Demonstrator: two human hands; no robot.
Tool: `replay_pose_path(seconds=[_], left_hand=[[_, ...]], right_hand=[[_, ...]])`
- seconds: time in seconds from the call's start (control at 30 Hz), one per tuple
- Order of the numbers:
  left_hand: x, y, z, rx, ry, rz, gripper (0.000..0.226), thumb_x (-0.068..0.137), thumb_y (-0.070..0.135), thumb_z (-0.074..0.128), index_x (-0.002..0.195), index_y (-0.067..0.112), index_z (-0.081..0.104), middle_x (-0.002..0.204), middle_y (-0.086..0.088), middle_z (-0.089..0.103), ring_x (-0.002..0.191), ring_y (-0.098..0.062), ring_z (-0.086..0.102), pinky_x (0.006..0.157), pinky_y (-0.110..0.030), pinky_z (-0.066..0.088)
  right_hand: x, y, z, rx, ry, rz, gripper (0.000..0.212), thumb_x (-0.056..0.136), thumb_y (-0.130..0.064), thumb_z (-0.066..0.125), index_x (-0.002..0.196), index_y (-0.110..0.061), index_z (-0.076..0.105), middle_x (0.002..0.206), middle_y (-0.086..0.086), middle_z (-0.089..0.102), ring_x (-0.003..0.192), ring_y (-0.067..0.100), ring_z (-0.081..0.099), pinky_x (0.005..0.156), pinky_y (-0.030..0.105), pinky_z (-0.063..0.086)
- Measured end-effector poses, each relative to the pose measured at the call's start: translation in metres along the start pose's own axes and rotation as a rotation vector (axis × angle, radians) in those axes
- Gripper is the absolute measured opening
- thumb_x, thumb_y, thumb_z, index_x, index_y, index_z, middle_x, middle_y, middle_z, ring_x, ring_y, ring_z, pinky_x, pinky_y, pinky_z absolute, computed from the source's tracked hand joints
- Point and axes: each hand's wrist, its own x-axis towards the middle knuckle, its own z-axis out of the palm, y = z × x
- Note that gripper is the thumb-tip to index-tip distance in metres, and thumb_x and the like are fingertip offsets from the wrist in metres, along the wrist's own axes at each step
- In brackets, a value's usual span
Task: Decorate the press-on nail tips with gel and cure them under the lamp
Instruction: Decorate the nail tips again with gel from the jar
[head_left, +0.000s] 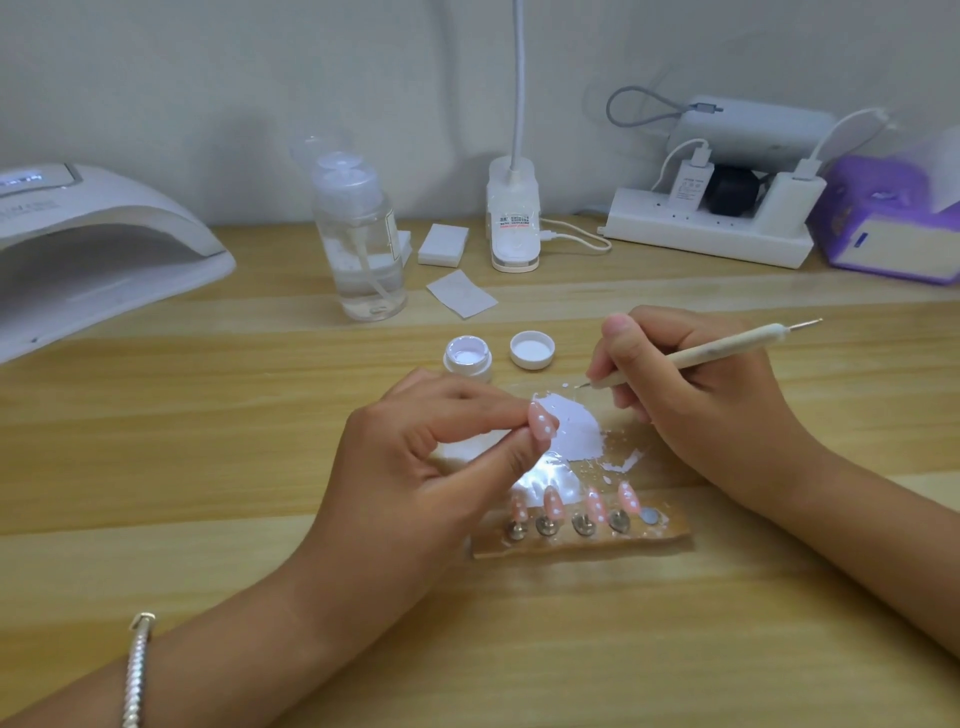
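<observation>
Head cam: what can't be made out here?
All head view.
Curing lamp: cut off by left frame edge; display blurred.
Held nail tip: base hidden by left hand fingers.
Dotting tool tip, right hand: too small to show gel.
Purple box: cut off by right edge.

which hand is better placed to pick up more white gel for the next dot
Right. The right hand grips the dotting tool with its tip just above the white gel smear. The left hand is occupied, pinching the pink nail tip.

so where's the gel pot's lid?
Head view, centre: the lid lies upturned on the table, just right of the open gel pot, left of the right hand.
</observation>
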Motion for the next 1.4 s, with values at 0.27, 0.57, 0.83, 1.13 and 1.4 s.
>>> replay_pose_path(seconds=[0.27, 0.57, 0.83, 1.13, 1.4], left_hand=[[0.000, -0.001, 0.000, 0.012, -0.009, 0.000, 0.008, 0.083, 0.028, 0.072, 0.086, 0.030, 0.079, 0.088, 0.023, 0.074, 0.092, -0.012, 0.067, 0.083, -0.021, 0.047], [-0.001, 0.004, 0.001, 0.076, -0.042, 0.065, 0.009, 0.084, 0.028, 0.072, 0.088, 0.026, 0.080, 0.088, 0.017, 0.074, 0.090, -0.014, 0.064, 0.083, -0.030, 0.046], [-0.002, 0.008, 0.001, 0.100, -0.074, 0.116, 0.009, 0.087, 0.026, 0.072, 0.089, 0.026, 0.081, 0.088, 0.013, 0.074, 0.091, -0.017, 0.063, 0.083, -0.043, 0.046], [-0.002, 0.007, 0.001, 0.099, -0.078, 0.120, 0.009, 0.086, 0.024, 0.072, 0.090, 0.024, 0.081, 0.089, 0.013, 0.074, 0.091, -0.018, 0.063, 0.081, -0.044, 0.046], [-0.001, 0.007, 0.001, 0.109, -0.078, 0.132, 0.009, 0.087, 0.027, 0.071, 0.090, 0.027, 0.080, 0.089, 0.015, 0.074, 0.089, -0.018, 0.063, 0.080, -0.043, 0.046]], right_hand=[[-0.004, -0.008, -0.003, 0.171, 0.063, -0.052, 0.048, 0.106, -0.032, 0.039, 0.073, -0.009, 0.065, 0.058, 0.008, 0.056, 0.049, 0.014, 0.052, 0.052, 0.018, 0.039], [-0.019, -0.045, 0.006, 0.273, 0.016, -0.139, 0.031, 0.093, -0.031, 0.063, 0.067, -0.014, 0.062, 0.053, -0.005, 0.060, 0.043, 0.024, 0.057, 0.041, 0.032, 0.043], [-0.022, -0.049, 0.011, 0.316, -0.002, -0.060, 0.036, 0.091, -0.027, 0.062, 0.063, -0.005, 0.056, 0.048, -0.006, 0.056, 0.039, 0.030, 0.055, 0.034, 0.036, 0.042], [-0.022, -0.049, 0.013, 0.305, -0.005, -0.064, 0.036, 0.094, -0.023, 0.058, 0.064, -0.003, 0.054, 0.048, -0.010, 0.055, 0.040, 0.022, 0.058, 0.042, 0.020, 0.042], [-0.022, -0.047, 0.014, 0.314, -0.007, -0.051, 0.035, 0.095, -0.022, 0.059, 0.065, -0.005, 0.055, 0.048, -0.009, 0.056, 0.040, 0.021, 0.058, 0.043, 0.020, 0.042]])
